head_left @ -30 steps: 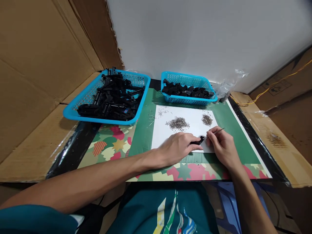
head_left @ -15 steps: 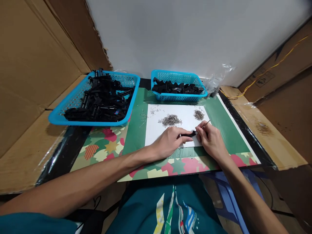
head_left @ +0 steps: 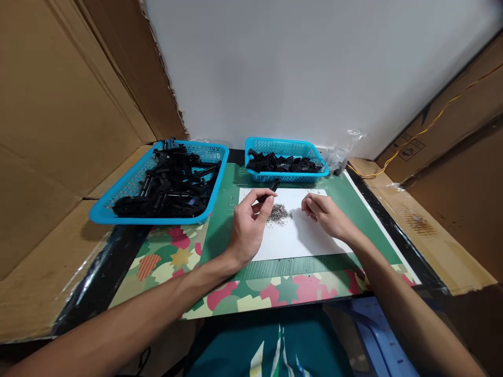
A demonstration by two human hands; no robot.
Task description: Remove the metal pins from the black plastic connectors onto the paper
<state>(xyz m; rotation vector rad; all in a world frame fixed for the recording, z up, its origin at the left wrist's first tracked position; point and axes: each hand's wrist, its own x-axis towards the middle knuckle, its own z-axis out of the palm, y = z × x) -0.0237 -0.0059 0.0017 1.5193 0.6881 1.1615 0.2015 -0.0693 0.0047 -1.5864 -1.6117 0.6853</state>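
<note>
My left hand (head_left: 249, 222) is raised over the left part of a white sheet (head_left: 294, 245), its thumb and fingers closed on a small, narrow black plastic part (head_left: 275, 185) that sticks up past the fingertips. Just right of that hand lies a pile of tiny metal pieces (head_left: 279, 213), partly covered by it. My right hand (head_left: 324, 213) hovers above the sheet's right side with curled fingers. Whatever those fingers hold, if anything, is hidden from view. Behind the right hand, the smaller metal pile is mostly covered.
A large blue basket (head_left: 98, 213) full of black plastic parts stands at the left. Behind the sheet is a smaller blue basket (head_left: 286, 141) with more black parts. A clear plastic bag (head_left: 338, 158) sits beside it. Cardboard walls flank the table; a yellow cord (head_left: 416, 135) hangs at the right.
My hands have drawn apart. The left has lifted leftward and up with the black part, and the right has moved away from it. The thin tool seen earlier in my right hand no longer shows.
</note>
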